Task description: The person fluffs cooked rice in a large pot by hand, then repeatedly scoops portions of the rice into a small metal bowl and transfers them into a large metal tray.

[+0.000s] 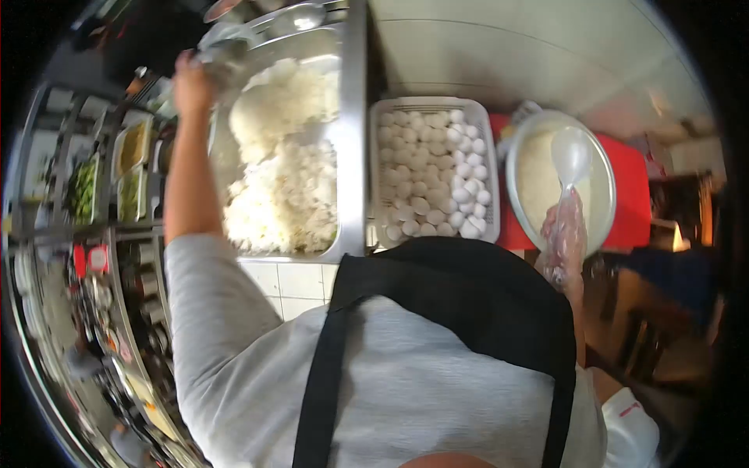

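My right hand [563, 234], in a clear plastic glove, is closed on the handle of a pale translucent serving spoon [572, 152]. The spoon's bowl is over a round metal-rimmed basin [511, 183] with a whitish content. My left arm reaches forward along the far left side of a deep steel tray [355, 140] piled with cooked white rice [285, 179]. At the tray's far left corner, my left hand [193, 86] is beside a shiny, partly see-through item [226, 51]. Its fingers are small and blurred, so whether it grips that item is unclear.
A white plastic basket [493, 210] full of white eggs [425, 171] stands between tray and basin. Red surface [628, 195] lies under the basin. A tiled wall [499, 47] rises behind. Kitchen shelves with food pans [133, 164] are at left; a person in white [630, 425] is at lower right.
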Motion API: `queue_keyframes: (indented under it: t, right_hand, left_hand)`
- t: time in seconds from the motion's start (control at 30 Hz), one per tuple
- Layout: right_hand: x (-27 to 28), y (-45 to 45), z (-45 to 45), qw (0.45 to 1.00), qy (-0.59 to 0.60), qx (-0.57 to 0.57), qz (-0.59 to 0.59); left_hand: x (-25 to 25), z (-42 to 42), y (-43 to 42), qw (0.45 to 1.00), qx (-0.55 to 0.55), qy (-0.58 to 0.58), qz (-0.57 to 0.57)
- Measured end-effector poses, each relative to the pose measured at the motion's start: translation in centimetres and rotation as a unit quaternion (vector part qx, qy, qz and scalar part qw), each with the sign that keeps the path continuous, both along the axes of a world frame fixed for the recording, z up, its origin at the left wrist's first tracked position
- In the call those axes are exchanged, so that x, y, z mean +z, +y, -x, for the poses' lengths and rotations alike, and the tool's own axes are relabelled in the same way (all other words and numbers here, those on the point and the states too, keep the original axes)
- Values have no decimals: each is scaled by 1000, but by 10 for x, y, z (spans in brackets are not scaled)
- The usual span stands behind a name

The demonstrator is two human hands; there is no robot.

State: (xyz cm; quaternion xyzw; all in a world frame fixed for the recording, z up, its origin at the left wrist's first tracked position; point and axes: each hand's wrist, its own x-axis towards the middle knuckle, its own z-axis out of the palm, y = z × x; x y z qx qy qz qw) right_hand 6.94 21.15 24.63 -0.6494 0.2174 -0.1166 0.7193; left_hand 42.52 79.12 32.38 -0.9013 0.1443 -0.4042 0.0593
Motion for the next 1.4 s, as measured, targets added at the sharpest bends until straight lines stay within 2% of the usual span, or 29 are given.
queue_keyframes:
  t: [0.07,0.1,0.13,0.17,0.2,0.23,0.27,0.3,0.33,0.37,0.4,0.43,0.5,0.57,0.63,0.67,0.7,0.73,0.8,0.83,0.9,1.0,1.03,1.07,1.1,1.17,1.23,1.33,1.4]
  right_hand:
    - [-3,-24,7,999,1,-48,3]
    - [2,-31,8,996,-5,-84,-14]
    - [-3,-47,13,995,-48,-92,-1]
    - [-3,-67,15,992,-28,-119,-25]
    - [9,-80,21,993,-31,-114,25]
    - [2,-108,29,983,33,-144,105]
    - [19,-111,29,950,139,-207,189]
    - [22,-129,32,890,259,-212,309]
    - [23,-143,37,848,293,-204,392]
    - [22,-155,41,798,325,-190,471]
    - [21,-168,43,741,353,-170,545]
    - [20,-180,46,757,330,-138,546]
    - [19,-202,44,719,389,-51,574]
    - [15,-223,39,683,448,7,577]
    - [11,-242,26,653,510,36,559]
    - [-6,-261,25,634,486,87,596]
    - [-35,-288,26,610,462,132,630]
    - [-57,-320,29,582,440,173,662]
    - [-85,-354,10,602,437,172,646]
    - [-139,-387,-8,572,427,150,684]
    - [-174,-412,-30,541,383,131,737]
    - [-196,-418,-33,510,315,240,763]
    - [-208,-418,-38,493,287,289,769]
    - [-213,-416,-38,492,281,294,769]
    - [-213,-417,-31,491,277,299,770]
    - [-196,-413,-19,521,257,317,750]
    - [-161,-409,-6,582,232,335,704]
    - [-138,-402,1,559,275,398,673]
    - [-106,-390,3,595,267,417,633]
  left_hand:
    - [38,-7,9,989,129,19,-71]
    - [54,-8,19,987,129,1,-95]
    - [58,-23,45,996,62,-53,-43]
    - [83,-10,43,982,10,-135,-129]
    - [89,-11,57,994,41,-99,-31]
    - [83,-10,67,922,-37,16,385]
    - [97,17,42,897,49,59,436]
    - [96,32,35,804,-113,121,571]
    - [92,32,62,711,-123,188,666]
    - [95,54,33,687,-69,164,705]
    - [87,56,51,656,-105,198,721]
    - [73,59,86,623,-140,229,735]
    - [64,79,79,569,-184,268,756]
    - [74,131,14,530,-210,278,773]
    - [81,153,-8,513,-217,336,759]
    - [85,165,-23,503,-222,365,751]
    - [89,179,-50,521,-197,334,761]
    - [86,196,-76,521,-230,329,753]
    - [75,213,-109,524,-220,344,747]
    - [62,221,-122,533,-200,342,748]
    - [42,249,-200,547,-140,340,752]
    - [-2,291,-292,573,-57,367,731]
    - [-20,304,-313,544,-49,379,747]
    - [-35,317,-333,514,-38,388,764]
    - [-44,330,-359,532,-23,402,745]
    - [-61,352,-404,546,-1,415,728]
    - [-77,368,-431,532,32,419,735]
    - [-93,381,-458,499,92,428,748]
    - [-99,382,-473,484,110,424,757]
